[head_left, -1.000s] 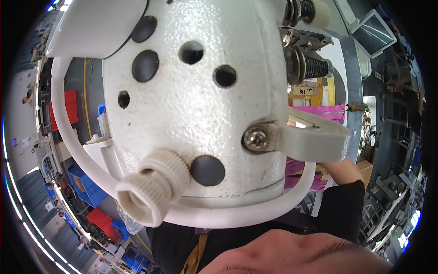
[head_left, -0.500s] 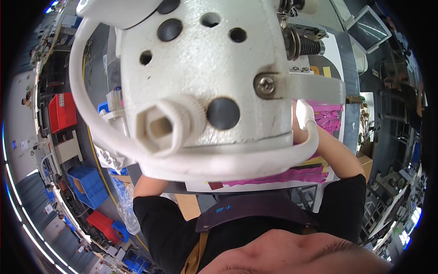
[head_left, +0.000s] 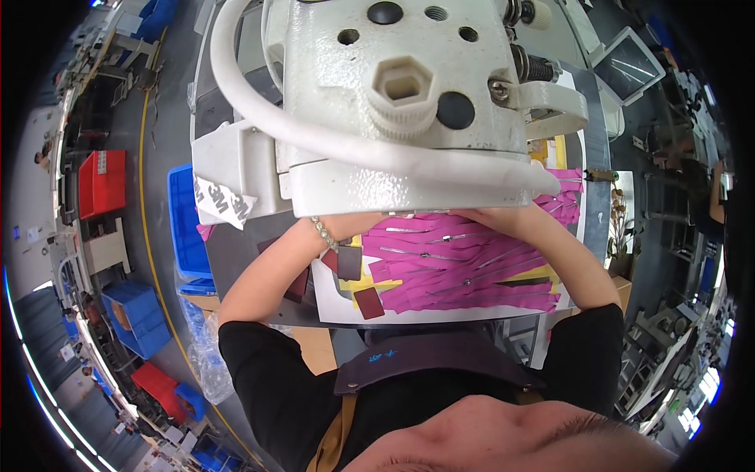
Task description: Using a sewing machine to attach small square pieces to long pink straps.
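head view: left hand (head_left: 351, 223) and right hand (head_left: 499, 221) are partly hidden by the white machine (head_left: 401, 190), upper centre; whether fingers grip, i cannot tell. pink zippers (head_left: 452, 271), centre, could slide if the right forearm (head_left: 578, 263) brushes them.

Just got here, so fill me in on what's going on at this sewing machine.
The person's left hand and right hand reach in under the front edge of the white machine head. It hides most of the fingers, so whether they grip anything cannot be told. Pink zipper strips lie spread out in front, with a dark red piece beside them.
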